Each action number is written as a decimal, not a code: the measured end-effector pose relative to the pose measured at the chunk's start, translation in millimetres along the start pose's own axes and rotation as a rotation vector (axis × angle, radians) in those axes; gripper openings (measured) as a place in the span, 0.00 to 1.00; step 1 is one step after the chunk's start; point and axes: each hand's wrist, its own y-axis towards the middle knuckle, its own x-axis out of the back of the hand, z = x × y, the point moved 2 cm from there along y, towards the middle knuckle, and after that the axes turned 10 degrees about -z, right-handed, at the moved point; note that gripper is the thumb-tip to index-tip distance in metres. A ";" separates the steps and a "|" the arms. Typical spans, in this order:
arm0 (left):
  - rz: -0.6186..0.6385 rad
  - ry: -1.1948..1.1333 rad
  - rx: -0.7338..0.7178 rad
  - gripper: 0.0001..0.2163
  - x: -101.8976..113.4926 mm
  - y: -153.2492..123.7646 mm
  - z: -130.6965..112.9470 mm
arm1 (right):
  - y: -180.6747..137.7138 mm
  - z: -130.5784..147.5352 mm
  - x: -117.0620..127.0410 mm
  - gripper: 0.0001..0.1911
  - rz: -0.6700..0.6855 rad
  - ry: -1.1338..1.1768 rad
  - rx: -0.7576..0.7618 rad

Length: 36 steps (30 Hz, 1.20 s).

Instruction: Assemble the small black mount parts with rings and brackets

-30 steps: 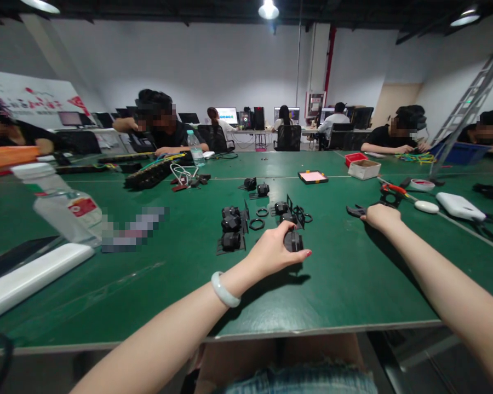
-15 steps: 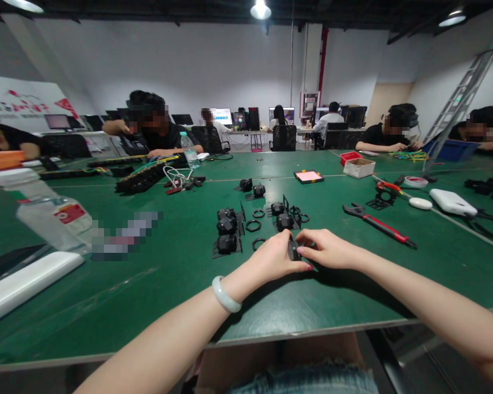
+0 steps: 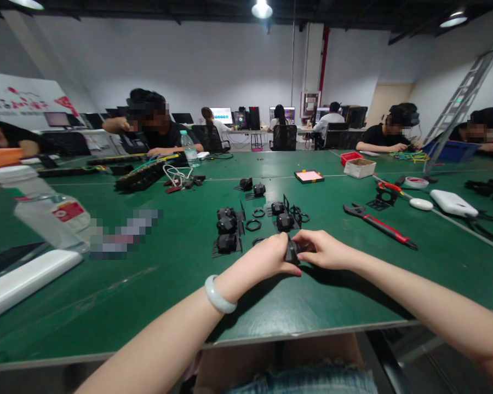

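Between both hands, just above the green table, is a black cable gland (image 3: 291, 250), partly covered by fingers. My left hand (image 3: 273, 254) is closed on it from the left, thumb low at the front. From the right, the fingertips of my right hand (image 3: 320, 249) pinch its other side. Just beyond stands another black cable gland on a bracket (image 3: 285, 221). To the left of my hands several more glands on thin black brackets stand in a row, the nearest a bracketed gland (image 3: 227, 243). Loose black hex nuts lie between the rows, one a ring nut (image 3: 253, 225).
An adjustable wrench (image 3: 380, 226) with red-black handles lies to the right, near a black bracket (image 3: 382, 197). On the left stand a clear plastic jug (image 3: 53, 210) and a long white object (image 3: 30, 284). Co-workers sit across the green table (image 3: 181, 295).
The gland between my hands has turned, so its ribbed dark body shows more. My left hand has shifted slightly left; the right fingers stay against the gland.
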 end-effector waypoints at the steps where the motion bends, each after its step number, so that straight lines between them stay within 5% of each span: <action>1: -0.006 0.019 -0.011 0.28 -0.8 0.5 0.2 | 0.1 1.3 0.6 0.13 0.000 -0.030 0.011; 19: 0.061 -0.044 -0.033 0.25 5.3 8.9 -3.7 | 2.9 10.8 7.6 0.09 0.048 -0.259 0.135; 25: 0.066 -0.062 0.009 0.25 12.9 3.4 -3.1 | 11.0 6.5 10.5 0.14 0.132 -0.165 0.016; 36: 0.094 -0.112 -0.092 0.14 22.5 -0.6 -2.8 | 38.1 17.0 16.5 0.11 0.380 -0.495 0.042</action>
